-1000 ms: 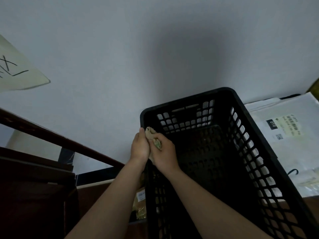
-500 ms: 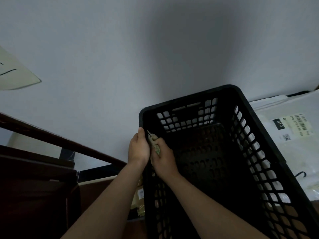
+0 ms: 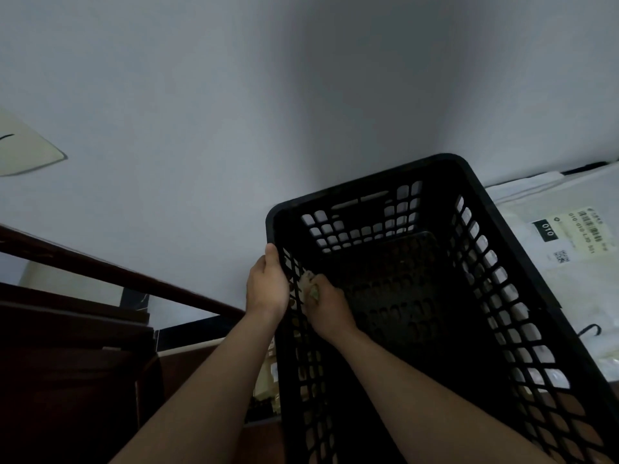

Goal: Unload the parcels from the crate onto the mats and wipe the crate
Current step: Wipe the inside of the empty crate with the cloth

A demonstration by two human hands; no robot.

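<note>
Evidently wiping was in hand: the left hand (image 3: 268, 289) gripped the crate (image 3: 368, 177) from outside its wall; the right hand (image 3: 327, 311), just inside, clutched a cloth (image 3: 306, 287) against it. Next likely called for bracing and rubbing along the wall.

Left hand (image 3: 267, 287) grips the black crate (image 3: 445, 182) at its left wall. Right hand (image 3: 326, 308), inside, presses a pale cloth (image 3: 306, 285) against that wall. White parcel (image 3: 569, 236) lies beside the crate.
</note>
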